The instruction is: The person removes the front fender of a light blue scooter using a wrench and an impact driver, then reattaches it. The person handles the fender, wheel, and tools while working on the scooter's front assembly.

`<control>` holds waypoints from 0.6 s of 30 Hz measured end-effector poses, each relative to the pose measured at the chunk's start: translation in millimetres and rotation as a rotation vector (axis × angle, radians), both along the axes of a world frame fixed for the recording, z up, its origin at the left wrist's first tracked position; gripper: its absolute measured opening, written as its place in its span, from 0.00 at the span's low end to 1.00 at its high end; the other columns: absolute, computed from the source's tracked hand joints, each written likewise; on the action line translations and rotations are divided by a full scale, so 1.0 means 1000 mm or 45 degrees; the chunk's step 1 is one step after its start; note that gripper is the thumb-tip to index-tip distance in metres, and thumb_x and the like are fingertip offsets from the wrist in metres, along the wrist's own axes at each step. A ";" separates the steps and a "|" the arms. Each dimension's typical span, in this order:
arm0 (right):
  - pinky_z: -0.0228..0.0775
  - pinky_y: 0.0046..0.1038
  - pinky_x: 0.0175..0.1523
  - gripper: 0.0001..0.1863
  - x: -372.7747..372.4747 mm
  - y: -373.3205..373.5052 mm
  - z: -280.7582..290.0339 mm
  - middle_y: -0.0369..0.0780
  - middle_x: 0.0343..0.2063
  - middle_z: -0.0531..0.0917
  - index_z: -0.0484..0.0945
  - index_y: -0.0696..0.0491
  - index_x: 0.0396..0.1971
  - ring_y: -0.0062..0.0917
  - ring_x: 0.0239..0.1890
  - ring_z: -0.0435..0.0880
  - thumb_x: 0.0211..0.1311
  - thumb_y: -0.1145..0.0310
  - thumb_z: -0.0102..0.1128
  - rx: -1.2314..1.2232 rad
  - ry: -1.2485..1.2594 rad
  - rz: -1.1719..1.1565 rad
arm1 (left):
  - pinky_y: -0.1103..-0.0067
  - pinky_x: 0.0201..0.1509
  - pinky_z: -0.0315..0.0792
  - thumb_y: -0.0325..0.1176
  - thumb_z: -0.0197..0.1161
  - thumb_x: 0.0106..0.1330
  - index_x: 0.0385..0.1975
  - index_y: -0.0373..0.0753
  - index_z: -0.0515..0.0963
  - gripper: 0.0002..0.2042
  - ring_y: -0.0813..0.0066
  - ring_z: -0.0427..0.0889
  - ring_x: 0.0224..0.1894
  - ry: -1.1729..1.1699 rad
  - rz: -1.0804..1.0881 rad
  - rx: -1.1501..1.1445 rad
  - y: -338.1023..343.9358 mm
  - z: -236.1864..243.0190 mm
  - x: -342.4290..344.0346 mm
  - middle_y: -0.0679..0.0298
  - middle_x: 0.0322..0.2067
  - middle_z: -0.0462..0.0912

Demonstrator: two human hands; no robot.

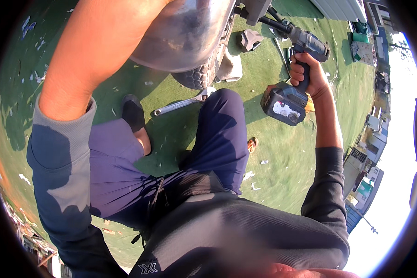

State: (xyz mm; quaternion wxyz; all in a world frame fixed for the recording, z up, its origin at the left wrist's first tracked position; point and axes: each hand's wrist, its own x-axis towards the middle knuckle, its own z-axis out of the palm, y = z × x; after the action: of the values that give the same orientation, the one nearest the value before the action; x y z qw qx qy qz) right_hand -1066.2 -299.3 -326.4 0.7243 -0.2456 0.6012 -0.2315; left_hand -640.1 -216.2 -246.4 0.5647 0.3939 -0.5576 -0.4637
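My right hand (309, 76) is wrapped round the handle of a dark cordless impact wrench (312, 45). Its battery pack hangs below the grip, and its long shaft points left to the side of a wheel. That wheel has a knobbly black tyre (192, 78) under a shiny, rounded mudguard (185, 39). Where the shaft ends is partly hidden by a dark bracket. My left forearm (102, 41) reaches up past the mudguard and out of the top of the head view, so the left hand does not show. On the ground by the tyre lies a silver adjustable wrench (178, 106).
A pale cloth (231, 67) lies beside the tyre, with a grey angular block (251, 40) just beyond it. My bent knees frame the adjustable wrench. White scraps dot the green ground (282, 185). Bags (362, 41) and low buildings stand off to the right.
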 end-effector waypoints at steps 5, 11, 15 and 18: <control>0.64 0.28 0.23 0.11 -0.005 -0.002 -0.003 0.29 0.17 0.65 0.72 0.52 0.34 0.18 0.15 0.65 0.71 0.61 0.57 0.007 0.002 0.004 | 0.71 0.73 0.65 0.42 0.67 0.73 0.77 0.27 0.36 0.49 0.55 0.57 0.77 0.055 -0.239 -0.115 -0.005 -0.018 0.018 0.37 0.78 0.44; 0.64 0.28 0.23 0.10 0.000 0.001 0.001 0.30 0.16 0.65 0.73 0.52 0.33 0.18 0.15 0.65 0.70 0.61 0.57 -0.004 0.025 -0.018 | 0.72 0.67 0.72 0.42 0.67 0.73 0.78 0.28 0.35 0.49 0.59 0.65 0.73 -0.159 0.036 -0.071 0.000 -0.012 -0.008 0.37 0.78 0.42; 0.64 0.27 0.23 0.10 0.005 -0.003 0.001 0.29 0.16 0.65 0.73 0.52 0.33 0.18 0.14 0.65 0.70 0.61 0.58 -0.024 0.050 0.010 | 0.71 0.73 0.66 0.42 0.67 0.73 0.78 0.28 0.35 0.49 0.56 0.61 0.75 0.074 -0.133 0.132 -0.002 0.004 0.015 0.38 0.78 0.42; 0.63 0.27 0.23 0.10 0.007 -0.005 -0.002 0.29 0.17 0.65 0.72 0.51 0.34 0.18 0.15 0.65 0.69 0.61 0.58 -0.042 0.045 0.038 | 0.69 0.77 0.59 0.45 0.67 0.73 0.77 0.27 0.37 0.49 0.53 0.57 0.77 -0.083 0.081 0.189 0.000 0.010 0.006 0.37 0.78 0.43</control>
State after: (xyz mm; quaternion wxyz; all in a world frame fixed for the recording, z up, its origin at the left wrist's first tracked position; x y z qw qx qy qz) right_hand -1059.7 -304.1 -328.0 0.7128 -0.2706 0.6062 -0.2262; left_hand -634.5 -215.8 -236.6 0.5300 0.4672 -0.5269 -0.4724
